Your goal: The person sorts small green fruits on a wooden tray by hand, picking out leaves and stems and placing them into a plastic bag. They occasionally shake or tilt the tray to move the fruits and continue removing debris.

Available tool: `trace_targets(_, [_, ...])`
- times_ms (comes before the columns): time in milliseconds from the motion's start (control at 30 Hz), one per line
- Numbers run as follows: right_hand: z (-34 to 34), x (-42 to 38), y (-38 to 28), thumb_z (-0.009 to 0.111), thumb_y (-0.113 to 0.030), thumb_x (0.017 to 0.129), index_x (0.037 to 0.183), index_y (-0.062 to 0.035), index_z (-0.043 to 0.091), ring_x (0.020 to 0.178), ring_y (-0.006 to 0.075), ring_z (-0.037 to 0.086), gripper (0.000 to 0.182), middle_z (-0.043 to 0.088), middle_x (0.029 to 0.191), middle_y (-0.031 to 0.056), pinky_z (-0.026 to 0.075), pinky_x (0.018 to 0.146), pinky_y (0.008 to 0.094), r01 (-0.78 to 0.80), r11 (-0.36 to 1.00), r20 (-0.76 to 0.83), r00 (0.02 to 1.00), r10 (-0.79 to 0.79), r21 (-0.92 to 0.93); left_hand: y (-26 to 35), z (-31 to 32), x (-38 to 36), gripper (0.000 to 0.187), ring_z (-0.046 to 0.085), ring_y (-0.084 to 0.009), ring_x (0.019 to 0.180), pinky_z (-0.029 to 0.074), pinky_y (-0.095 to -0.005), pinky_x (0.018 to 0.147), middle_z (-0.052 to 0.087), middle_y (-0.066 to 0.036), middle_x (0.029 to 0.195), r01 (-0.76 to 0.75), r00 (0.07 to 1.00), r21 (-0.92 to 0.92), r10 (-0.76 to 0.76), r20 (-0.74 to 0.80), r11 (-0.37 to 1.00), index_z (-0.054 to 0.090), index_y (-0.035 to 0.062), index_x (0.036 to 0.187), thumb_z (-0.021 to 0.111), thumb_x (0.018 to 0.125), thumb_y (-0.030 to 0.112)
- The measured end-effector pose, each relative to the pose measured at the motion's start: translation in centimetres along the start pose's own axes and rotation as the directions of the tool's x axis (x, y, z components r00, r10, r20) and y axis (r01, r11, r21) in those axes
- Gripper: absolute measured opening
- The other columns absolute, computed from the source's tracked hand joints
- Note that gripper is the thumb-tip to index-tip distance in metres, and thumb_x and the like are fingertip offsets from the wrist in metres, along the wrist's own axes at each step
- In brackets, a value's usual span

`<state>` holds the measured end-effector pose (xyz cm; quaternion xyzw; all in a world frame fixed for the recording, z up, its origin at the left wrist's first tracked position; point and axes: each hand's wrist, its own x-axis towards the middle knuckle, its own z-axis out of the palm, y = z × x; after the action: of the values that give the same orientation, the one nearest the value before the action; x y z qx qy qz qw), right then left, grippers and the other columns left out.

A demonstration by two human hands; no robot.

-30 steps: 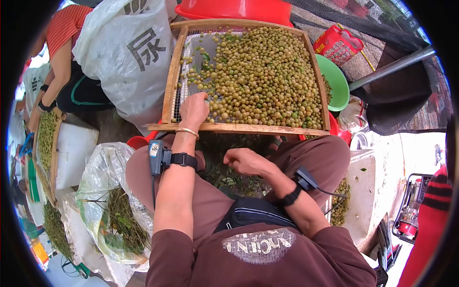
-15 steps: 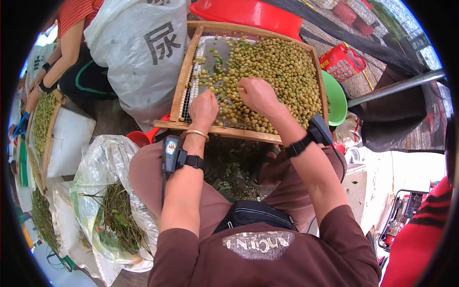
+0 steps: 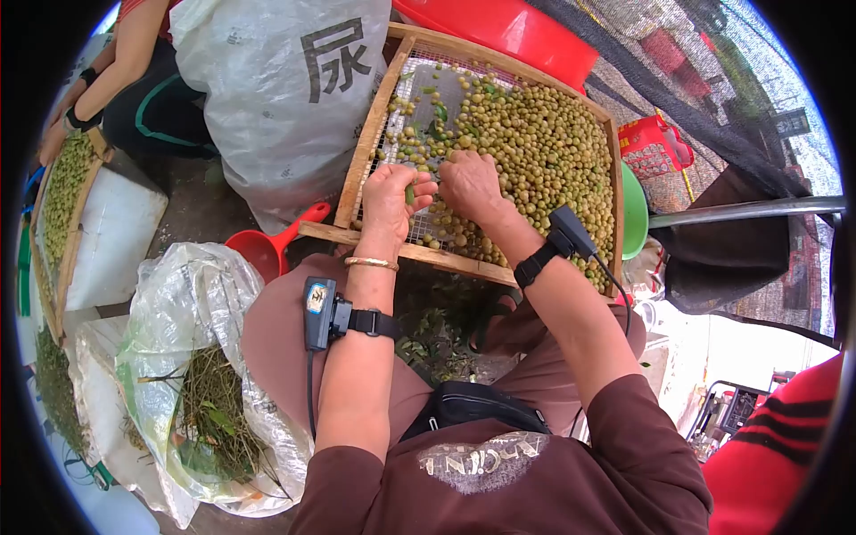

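A wooden-framed mesh tray (image 3: 358, 171) lies across my knees, piled with several small yellow-green round fruits (image 3: 548, 147). My left hand (image 3: 385, 203) rests at the tray's near left part and pinches a small green fruit (image 3: 410, 193) between thumb and fingers. My right hand (image 3: 470, 185) is pressed up beside it, fingers curled down, fingertips meeting the left hand at that fruit. What the right fingers pinch is hidden. Both wrists wear black strapped devices.
A white sack (image 3: 267, 107) stands left of the tray, a red basin (image 3: 513, 31) behind it, a green bowl (image 3: 635, 209) and red basket (image 3: 655, 143) to its right. A red scoop (image 3: 266, 251) and a clear bag of green twigs (image 3: 209, 415) lie at my left. Another person (image 3: 134, 62) works at far left.
My right hand rose from my lap to the tray and closed in on my left hand. My left hand lifted off the tray's rim and now pinches a fruit. The view tilted.
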<state>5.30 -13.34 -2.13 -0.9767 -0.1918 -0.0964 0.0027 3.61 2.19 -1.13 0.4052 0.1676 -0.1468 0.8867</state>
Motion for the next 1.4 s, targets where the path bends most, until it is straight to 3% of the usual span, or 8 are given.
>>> trace_targets(400, [-0.2,0.6,-1.0,0.059,-0.013,0.067,0.07,-0.0091,0.062,0.079,0.0279,0.059,0.006,0.061,0.077,0.0092,0.037,0.072,0.0421,-0.107,0.994,0.147,0.983,0.106,0.001,-0.7,-0.9,1.5,0.019,0.055,-0.0109,0.058,0.043,-0.0203,0.047,0.059,-0.006,0.081,0.038,0.985,0.172,-0.008,-0.171,0.984,0.053,0.0078,0.095,0.042,0.081,0.002])
trace_targets(567, [-1.4,0.0,0.1,0.06,-0.013,0.066,0.072,-0.0094,0.063,0.07,0.0271,0.06,0.007,0.061,0.073,0.0106,0.04,0.067,0.0418,-0.159,0.957,-0.142,0.97,0.197,0.244,-0.7,-0.4,0.9,0.012,0.054,-0.0094,0.057,0.04,-0.019,0.045,0.058,-0.004,0.077,0.005,0.978,0.186,0.034,-0.204,0.983,0.055,0.008,0.096,0.05,0.087,0.014])
trace_targets(767, [-5.4,-0.3,-2.6,0.059,-0.012,0.073,0.08,-0.0017,0.06,0.071,0.0356,0.061,0.013,0.062,0.071,0.0174,0.048,0.063,0.0413,-0.282,0.755,0.112,0.956,0.269,0.592,-2.4,1.1,0.6,0.025,0.044,-0.0048,0.048,0.03,-0.0181,0.039,0.053,0.001,0.066,0.007,0.989,0.309,-0.052,0.138,0.951,0.059,0.0075,0.087,0.054,0.089,0.032])
trace_targets(867, [-5.9,-0.4,-3.1,0.058,-0.008,0.073,0.103,0.0023,0.052,0.074,0.0309,0.064,0.033,0.063,0.074,0.0198,0.049,0.065,0.0367,-0.363,0.622,0.231,0.93,0.285,0.694,-2.5,1.0,0.4,0.02,0.041,-0.0046,0.046,0.028,-0.0185,0.037,0.051,0.002,0.064,-0.009,1.0,0.27,0.003,0.024,0.963,0.059,0.0062,0.083,0.052,0.089,0.024])
trace_targets(967, [-5.2,1.3,-2.1,0.057,-0.006,0.073,0.099,0.0027,0.056,0.073,0.0278,0.065,0.028,0.064,0.075,0.0178,0.049,0.065,0.0345,-0.246,0.391,0.168,0.96,0.222,0.887,-0.2,0.8,-0.1,0.013,0.044,-0.006,0.047,0.027,-0.0181,0.037,0.052,0.0,0.065,0.023,0.99,0.171,0.002,-0.145,0.985,0.059,0.0052,0.083,0.05,0.086,0.015])
trace_targets(1033, [-4.9,3.7,-1.3,0.057,-0.009,0.074,0.091,-0.0006,0.062,0.076,0.0289,0.064,0.02,0.065,0.081,0.0175,0.05,0.067,0.0348,-0.293,0.524,0.19,0.951,0.242,0.8,1.5,0.6,-0.1,0.013,0.046,-0.0071,0.048,0.027,-0.0175,0.036,0.053,-0.001,0.067,-0.091,0.96,0.027,0.095,-0.262,0.996,0.059,0.0046,0.086,0.051,0.085,0.015])
trace_targets(1100, [-3.5,6.0,-1.2,0.054,-0.009,0.074,0.086,-0.0058,0.066,0.078,0.0311,0.063,0.017,0.065,0.087,0.0167,0.05,0.068,0.0369,-0.112,0.819,0.031,0.993,0.114,0.563,2.9,0.6,-0.6,0.014,0.047,-0.0074,0.048,0.028,-0.0171,0.036,0.054,-0.002,0.068,-0.141,0.957,-0.038,0.127,-0.26,0.989,0.058,0.004,0.088,0.05,0.087,0.015])
trace_targets(1400, [0.4,8.8,-3.2,0.052,-0.003,0.074,0.081,-0.0038,0.065,0.086,0.0325,0.062,0.015,0.063,0.085,0.0179,0.051,0.071,0.0404,0.037,0.992,0.317,0.946,-0.073,0.118,4.9,0.5,-1.1,0.02,0.049,-0.0095,0.051,0.031,-0.0184,0.038,0.056,-0.005,0.07,-0.277,0.933,-0.092,0.244,-0.266,0.957,0.057,0.0006,0.093,0.047,0.091,0.018])
